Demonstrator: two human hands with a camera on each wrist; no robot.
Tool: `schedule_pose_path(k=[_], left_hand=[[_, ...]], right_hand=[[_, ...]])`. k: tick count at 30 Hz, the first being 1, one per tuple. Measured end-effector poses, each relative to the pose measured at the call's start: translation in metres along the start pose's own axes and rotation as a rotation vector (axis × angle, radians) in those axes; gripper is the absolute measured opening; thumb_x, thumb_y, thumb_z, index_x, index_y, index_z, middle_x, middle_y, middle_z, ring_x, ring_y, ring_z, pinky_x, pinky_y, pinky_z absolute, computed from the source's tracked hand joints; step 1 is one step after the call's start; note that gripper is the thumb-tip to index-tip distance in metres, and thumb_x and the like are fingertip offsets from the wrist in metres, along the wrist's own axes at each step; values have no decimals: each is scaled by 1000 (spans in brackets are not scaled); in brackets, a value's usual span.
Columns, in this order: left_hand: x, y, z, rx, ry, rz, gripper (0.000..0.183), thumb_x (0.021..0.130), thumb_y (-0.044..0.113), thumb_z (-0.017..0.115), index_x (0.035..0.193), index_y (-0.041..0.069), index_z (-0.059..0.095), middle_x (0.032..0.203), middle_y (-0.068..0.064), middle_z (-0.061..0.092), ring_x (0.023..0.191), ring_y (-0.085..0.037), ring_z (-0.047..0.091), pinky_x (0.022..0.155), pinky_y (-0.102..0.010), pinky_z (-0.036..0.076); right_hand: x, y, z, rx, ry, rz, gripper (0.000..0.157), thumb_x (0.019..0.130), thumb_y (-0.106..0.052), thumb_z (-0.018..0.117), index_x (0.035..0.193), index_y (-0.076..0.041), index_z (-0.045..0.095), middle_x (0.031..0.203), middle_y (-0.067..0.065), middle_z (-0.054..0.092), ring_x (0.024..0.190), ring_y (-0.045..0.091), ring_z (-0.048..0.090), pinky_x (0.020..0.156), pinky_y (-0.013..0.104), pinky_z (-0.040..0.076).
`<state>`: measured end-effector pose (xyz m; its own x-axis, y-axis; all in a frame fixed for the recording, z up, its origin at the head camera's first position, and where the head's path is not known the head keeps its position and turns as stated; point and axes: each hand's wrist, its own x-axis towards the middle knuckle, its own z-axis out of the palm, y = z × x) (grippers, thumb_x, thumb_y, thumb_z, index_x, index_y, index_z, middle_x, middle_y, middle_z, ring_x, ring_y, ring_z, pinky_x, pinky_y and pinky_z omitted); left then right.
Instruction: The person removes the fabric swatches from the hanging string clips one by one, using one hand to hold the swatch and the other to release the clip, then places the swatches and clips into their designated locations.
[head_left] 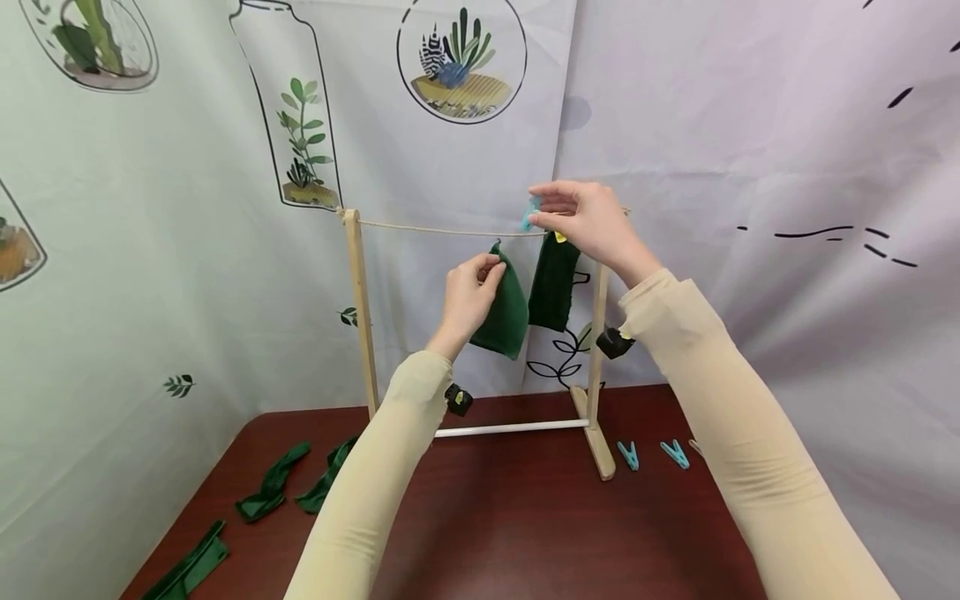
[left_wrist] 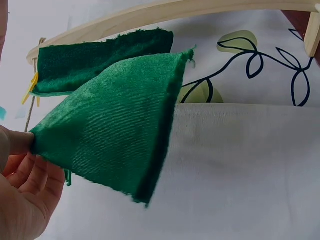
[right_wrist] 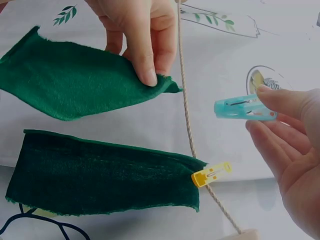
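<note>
My left hand (head_left: 471, 302) pinches a green cloth (head_left: 507, 315) by its top edge, and the cloth hangs down just below the rope (head_left: 450, 231). In the right wrist view the cloth's pinched corner lies close beside the rope. Above the rope, my right hand (head_left: 588, 218) holds a light blue clothespin (right_wrist: 246, 108) between thumb and fingers, apart from both rope and cloth. To the right, a darker green cloth (head_left: 553, 287) hangs on the rope under a yellow clothespin (right_wrist: 212, 174).
A wooden stand (head_left: 362, 308) carries the rope, with a white bar (head_left: 513, 429) low down. Several green cloths (head_left: 276, 483) lie at the table's left. Blue clothespins (head_left: 628, 455) lie right of the stand's foot (head_left: 596, 442). A printed curtain (head_left: 187, 250) hangs behind.
</note>
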<state>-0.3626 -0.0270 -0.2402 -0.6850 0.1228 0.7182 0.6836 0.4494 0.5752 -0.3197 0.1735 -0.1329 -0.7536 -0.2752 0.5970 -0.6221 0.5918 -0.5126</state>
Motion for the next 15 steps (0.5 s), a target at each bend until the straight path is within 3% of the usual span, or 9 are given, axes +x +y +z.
schedule_pose_path(k=[6,12,15], left_hand=[[-7,-6,-8,32,47,106,23,103,17,60,114,1,72,101,-12,72,69,-19,58,62,-30,49],[-15,-16,-24,13,170,275,21,102,13,62,111,-3,72,94,-14,69,59,-18,49,55,-28,40],[-18,-21,-35,11,198,300,21,102,13,62,111,-3,72,92,-14,68,57,-17,46,53,-27,37]], right_hand=[[-5,4,-2,46,-5,13,49,95,-29,73,140,-11,61,137,9,62,122,21,62,99,41,51],[-16,7,-6,95,-8,30,49,94,-29,74,138,-12,63,135,9,64,119,21,63,98,39,51],[-22,10,-11,94,-1,41,48,94,-29,74,138,-12,63,134,9,64,119,22,63,99,39,49]])
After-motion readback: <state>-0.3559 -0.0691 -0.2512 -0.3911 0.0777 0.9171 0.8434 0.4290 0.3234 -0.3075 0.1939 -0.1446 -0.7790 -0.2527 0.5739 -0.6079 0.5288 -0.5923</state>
